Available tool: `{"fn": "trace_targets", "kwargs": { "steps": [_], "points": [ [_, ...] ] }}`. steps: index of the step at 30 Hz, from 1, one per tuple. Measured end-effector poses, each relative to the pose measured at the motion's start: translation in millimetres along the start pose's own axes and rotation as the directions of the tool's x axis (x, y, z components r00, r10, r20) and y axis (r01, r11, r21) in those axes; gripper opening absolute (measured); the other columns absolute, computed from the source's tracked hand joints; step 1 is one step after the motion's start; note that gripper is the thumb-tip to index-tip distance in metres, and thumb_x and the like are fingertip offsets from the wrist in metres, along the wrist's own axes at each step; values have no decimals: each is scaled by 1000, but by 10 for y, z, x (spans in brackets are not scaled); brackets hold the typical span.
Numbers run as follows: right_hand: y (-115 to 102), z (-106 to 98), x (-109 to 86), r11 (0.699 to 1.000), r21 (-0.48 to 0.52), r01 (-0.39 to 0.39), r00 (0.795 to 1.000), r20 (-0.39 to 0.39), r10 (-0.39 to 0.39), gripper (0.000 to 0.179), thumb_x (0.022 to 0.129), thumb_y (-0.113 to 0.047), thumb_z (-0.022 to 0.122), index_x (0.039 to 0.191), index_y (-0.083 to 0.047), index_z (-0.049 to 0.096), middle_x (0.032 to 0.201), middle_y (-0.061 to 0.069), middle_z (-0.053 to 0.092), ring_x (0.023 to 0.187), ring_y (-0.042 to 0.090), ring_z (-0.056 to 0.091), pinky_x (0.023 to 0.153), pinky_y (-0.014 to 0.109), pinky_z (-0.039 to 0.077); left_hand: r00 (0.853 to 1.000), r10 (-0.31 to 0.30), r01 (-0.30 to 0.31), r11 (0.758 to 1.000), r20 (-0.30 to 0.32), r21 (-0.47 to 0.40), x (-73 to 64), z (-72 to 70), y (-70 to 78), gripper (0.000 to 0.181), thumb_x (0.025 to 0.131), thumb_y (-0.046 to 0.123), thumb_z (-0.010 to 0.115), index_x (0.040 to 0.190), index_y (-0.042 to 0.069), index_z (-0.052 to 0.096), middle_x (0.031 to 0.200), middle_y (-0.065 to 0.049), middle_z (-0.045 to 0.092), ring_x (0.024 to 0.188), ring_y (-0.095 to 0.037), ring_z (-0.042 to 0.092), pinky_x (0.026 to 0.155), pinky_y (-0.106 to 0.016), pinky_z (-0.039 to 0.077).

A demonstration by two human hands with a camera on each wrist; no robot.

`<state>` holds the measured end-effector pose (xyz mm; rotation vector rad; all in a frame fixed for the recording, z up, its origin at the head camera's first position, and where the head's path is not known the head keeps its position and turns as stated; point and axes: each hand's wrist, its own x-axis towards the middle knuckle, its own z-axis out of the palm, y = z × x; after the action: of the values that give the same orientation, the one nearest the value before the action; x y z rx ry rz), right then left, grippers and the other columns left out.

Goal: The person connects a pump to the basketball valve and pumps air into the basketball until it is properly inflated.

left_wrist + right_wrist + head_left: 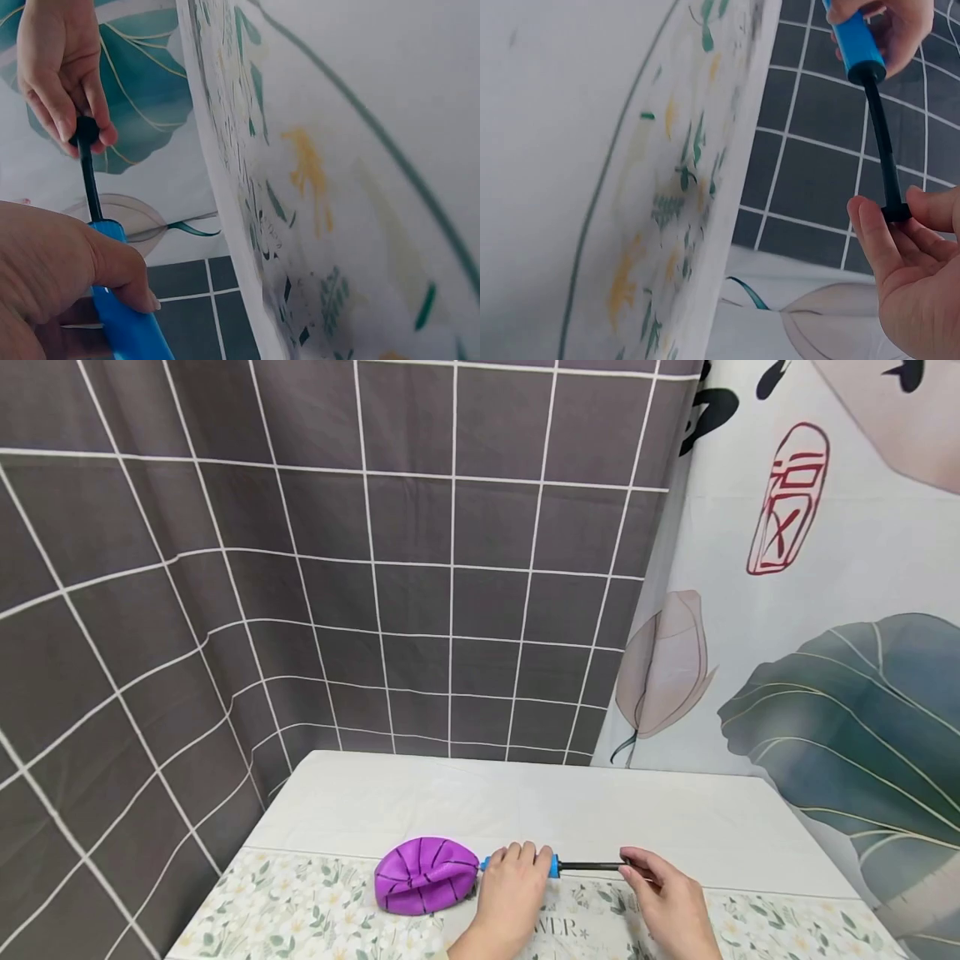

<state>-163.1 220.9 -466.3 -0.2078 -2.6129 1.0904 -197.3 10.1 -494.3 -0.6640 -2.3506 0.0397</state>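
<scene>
A purple ball (420, 864) with black lines, sunken in on its near side, lies on the table. The blue hand pump (554, 866) points into the ball's right side, level above the cloth. My left hand (516, 889) grips the pump's blue barrel, thumb along it in the left wrist view. From the barrel the black rod (588, 866) is drawn well out to the right. At its end, my right hand (669, 897) pinches the small black handle (896, 213) between thumb and fingers. The joint between pump and ball is partly hidden by my left hand.
The table's cloth (300, 893) is white at the back and has printed flowers and leaves in front. A dark curtain with white grid lines (412, 593) hangs behind and to the left. On the right hangs a white curtain (720, 543) with leaf prints.
</scene>
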Motion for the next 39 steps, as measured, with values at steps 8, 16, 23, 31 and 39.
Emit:
{"fn": "trace_targets", "kwargs": {
  "steps": [8,16,23,31,39],
  "points": [
    [-1,-22,33,1000,7,-17,994,-112,18,27,96,-11,68,122,-3,70,109,15,75,95,28,73,74,24,60,1000,13,-13,1000,-27,15,35,-2,-54,26,81,18,73,107,16,67,86,4,65,77,-14,59,72,-29,53],
    [-141,104,8,996,83,13,970,-243,8,27,95,-7,70,121,-3,72,110,18,75,95,29,74,71,6,52,1000,25,-25,1000,9,-9,85,-53,-109,33,78,18,79,109,13,68,89,3,68,78,-15,60,71,-30,53],
    [-272,326,-44,996,85,24,982,-189,-8,27,95,-6,69,121,-1,71,113,20,73,98,32,73,79,30,61,999,38,-38,999,-20,1,72,-15,-100,29,76,17,79,103,13,71,84,3,68,73,-14,60,64,-29,51],
    [-463,574,-71,995,73,63,989,-137,-52,24,93,-7,72,117,-2,73,105,15,76,88,24,73,74,28,61,999,36,-36,999,33,-8,89,-37,-91,33,76,23,82,106,13,73,87,2,70,74,-14,62,64,-29,53],
    [-386,503,-72,990,86,108,992,-66,-103,22,92,-8,72,114,-2,75,104,12,76,87,20,74,72,23,60,996,17,-12,998,91,-54,72,-88,-66,36,73,23,85,105,16,71,87,3,68,76,-14,61,63,-28,54]
  ]
}}
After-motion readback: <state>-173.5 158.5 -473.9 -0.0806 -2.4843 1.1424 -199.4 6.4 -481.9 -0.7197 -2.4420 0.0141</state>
